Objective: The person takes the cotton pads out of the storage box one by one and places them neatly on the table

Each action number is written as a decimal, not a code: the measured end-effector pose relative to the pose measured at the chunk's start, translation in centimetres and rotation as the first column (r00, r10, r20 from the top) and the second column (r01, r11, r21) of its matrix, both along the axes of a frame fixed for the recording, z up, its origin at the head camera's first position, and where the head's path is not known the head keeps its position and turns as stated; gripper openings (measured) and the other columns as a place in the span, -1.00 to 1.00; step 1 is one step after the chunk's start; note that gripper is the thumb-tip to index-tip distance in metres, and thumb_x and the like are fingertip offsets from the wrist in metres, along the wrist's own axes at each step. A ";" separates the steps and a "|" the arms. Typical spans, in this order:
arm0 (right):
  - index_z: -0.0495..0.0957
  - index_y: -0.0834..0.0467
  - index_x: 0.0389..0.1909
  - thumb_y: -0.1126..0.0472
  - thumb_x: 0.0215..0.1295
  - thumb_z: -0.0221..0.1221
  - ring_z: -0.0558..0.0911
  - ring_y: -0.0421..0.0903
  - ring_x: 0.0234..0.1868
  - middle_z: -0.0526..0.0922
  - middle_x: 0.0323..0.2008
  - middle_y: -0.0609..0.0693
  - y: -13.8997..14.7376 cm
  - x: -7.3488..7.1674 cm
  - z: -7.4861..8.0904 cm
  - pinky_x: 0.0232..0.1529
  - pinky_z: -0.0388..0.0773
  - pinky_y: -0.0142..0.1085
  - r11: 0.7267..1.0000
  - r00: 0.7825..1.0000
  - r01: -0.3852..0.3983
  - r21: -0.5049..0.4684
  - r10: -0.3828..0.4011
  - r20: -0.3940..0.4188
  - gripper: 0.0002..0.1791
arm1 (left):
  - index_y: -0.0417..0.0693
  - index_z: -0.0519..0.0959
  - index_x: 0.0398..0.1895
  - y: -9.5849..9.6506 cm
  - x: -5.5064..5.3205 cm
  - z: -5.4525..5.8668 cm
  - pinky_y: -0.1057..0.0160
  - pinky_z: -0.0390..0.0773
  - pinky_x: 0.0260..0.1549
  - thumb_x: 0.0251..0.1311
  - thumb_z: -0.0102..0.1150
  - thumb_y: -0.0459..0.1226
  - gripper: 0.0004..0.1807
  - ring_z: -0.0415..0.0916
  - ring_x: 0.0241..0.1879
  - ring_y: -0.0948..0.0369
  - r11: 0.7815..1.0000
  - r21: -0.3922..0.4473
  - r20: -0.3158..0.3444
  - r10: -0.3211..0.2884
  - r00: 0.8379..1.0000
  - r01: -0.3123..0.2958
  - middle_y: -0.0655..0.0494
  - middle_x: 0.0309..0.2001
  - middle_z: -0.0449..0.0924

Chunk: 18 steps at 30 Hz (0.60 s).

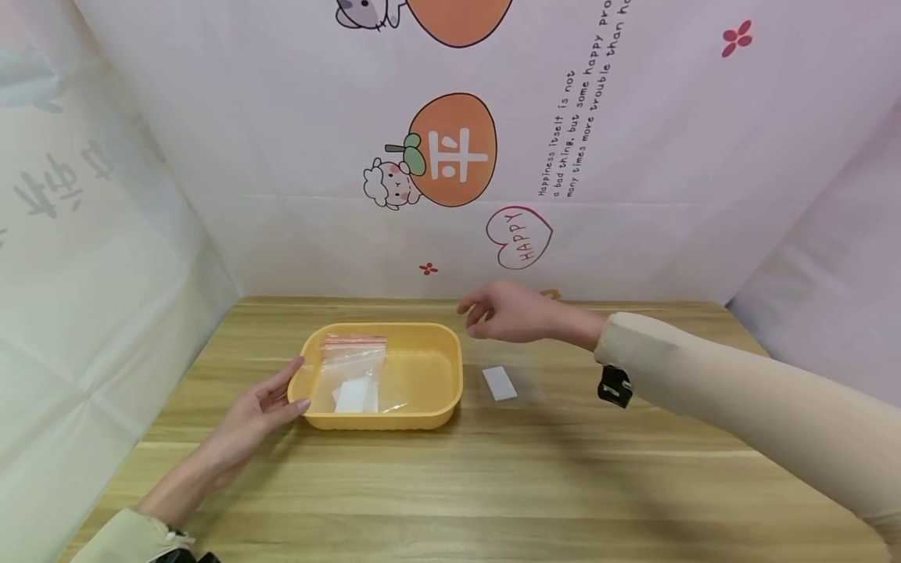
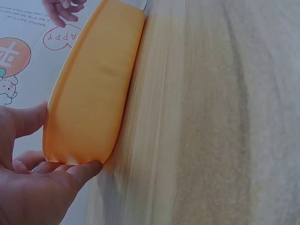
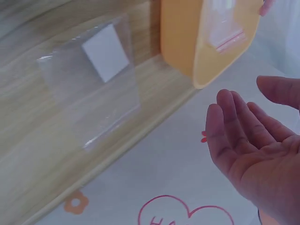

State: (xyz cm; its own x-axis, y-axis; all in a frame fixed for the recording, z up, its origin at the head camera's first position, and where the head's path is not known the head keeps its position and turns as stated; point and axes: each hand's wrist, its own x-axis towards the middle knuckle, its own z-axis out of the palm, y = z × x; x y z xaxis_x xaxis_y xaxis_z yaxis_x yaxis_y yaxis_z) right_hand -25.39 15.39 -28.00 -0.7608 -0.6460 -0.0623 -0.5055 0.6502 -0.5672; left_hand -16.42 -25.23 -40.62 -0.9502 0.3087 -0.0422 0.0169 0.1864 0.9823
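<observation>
A yellow plastic tray rests on the table, and my left hand grips its left end. In the left wrist view the thumb lies at the rim while the fingers bend against the outer wall. Inside the tray are clear zip bags with red seal strips and a white card. My right hand hovers past the tray's right end, holding nothing, its fingers loosely bent. Below it, a clear plastic bag lies flat on the table with a white card in it.
The wood-grain table runs back to a white printed cloth hanging behind it. More cloth hangs at the left and right sides. A dark wrist strap sits below the right sleeve.
</observation>
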 end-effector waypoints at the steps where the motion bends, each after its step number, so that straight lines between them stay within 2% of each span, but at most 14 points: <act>1: 0.65 0.32 0.20 0.29 0.40 0.26 0.76 -0.03 -0.05 0.81 -0.12 0.05 -0.3 -0.1 0.1 0.02 0.71 -0.16 1.000 1.000 0.002 0.006 -0.002 0.005 -0.60 | -0.24 -0.13 0.71 0.0 0.0 0.0 0.55 0.39 0.16 0.52 0.23 -0.27 -0.08 -0.12 0.59 -0.25 1.000 0.000 0.001 0.003 1.000 -0.003 -0.32 0.66 -0.28; 4: 0.65 0.29 0.19 0.28 0.38 0.27 0.75 -0.06 -0.03 0.80 -0.09 0.03 -1.4 -0.4 0.2 0.05 0.69 -0.19 1.000 0.999 0.006 0.015 -0.006 0.039 -0.61 | -0.23 -0.12 0.71 0.0 0.0 -0.1 0.54 0.41 0.16 0.52 0.23 -0.27 -0.08 -0.10 0.59 -0.25 1.000 0.004 0.006 0.008 1.000 -0.008 -0.32 0.67 -0.26; 9: 0.61 0.28 0.25 0.29 0.36 0.29 0.73 -0.08 0.03 0.78 0.00 0.03 -3.2 -1.1 -0.5 0.07 0.68 -0.24 0.999 0.992 -0.019 0.035 0.014 0.129 -0.55 | -0.23 -0.12 0.71 0.0 0.1 -0.3 0.54 0.41 0.16 0.52 0.23 -0.28 -0.08 -0.10 0.59 -0.23 1.000 0.013 0.009 0.009 1.000 -0.009 -0.32 0.67 -0.26; 13: 0.56 0.26 0.33 0.31 0.36 0.29 0.70 -0.08 0.08 0.75 0.06 0.04 -4.8 -1.4 -1.1 0.04 0.69 -0.26 0.998 0.978 -0.038 0.046 0.028 0.208 -0.49 | -0.23 -0.11 0.71 0.0 0.1 -0.4 0.55 0.39 0.16 0.51 0.24 -0.27 -0.08 -0.09 0.59 -0.22 1.000 0.008 0.006 0.013 1.000 -0.013 -0.32 0.66 -0.23; 18: 0.51 0.22 0.39 0.33 0.39 0.25 0.70 -0.07 0.06 0.71 0.15 0.09 -6.5 -1.6 -1.7 0.04 0.70 -0.15 0.997 0.951 -0.058 0.051 0.040 0.306 -0.45 | -0.23 -0.10 0.70 0.0 0.0 -0.3 0.56 0.38 0.17 0.51 0.25 -0.28 -0.08 -0.10 0.59 -0.23 1.000 0.006 0.000 0.020 1.000 -0.020 -0.32 0.66 -0.23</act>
State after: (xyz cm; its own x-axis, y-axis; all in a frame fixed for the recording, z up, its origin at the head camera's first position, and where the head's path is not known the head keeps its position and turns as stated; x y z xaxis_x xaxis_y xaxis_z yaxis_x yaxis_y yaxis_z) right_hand -27.01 8.85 -29.73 -0.6671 -0.6704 -0.3248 -0.3471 0.6655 -0.6608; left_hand -16.43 -25.23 -40.97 -0.9562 0.2900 -0.0400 0.0136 0.1804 0.9835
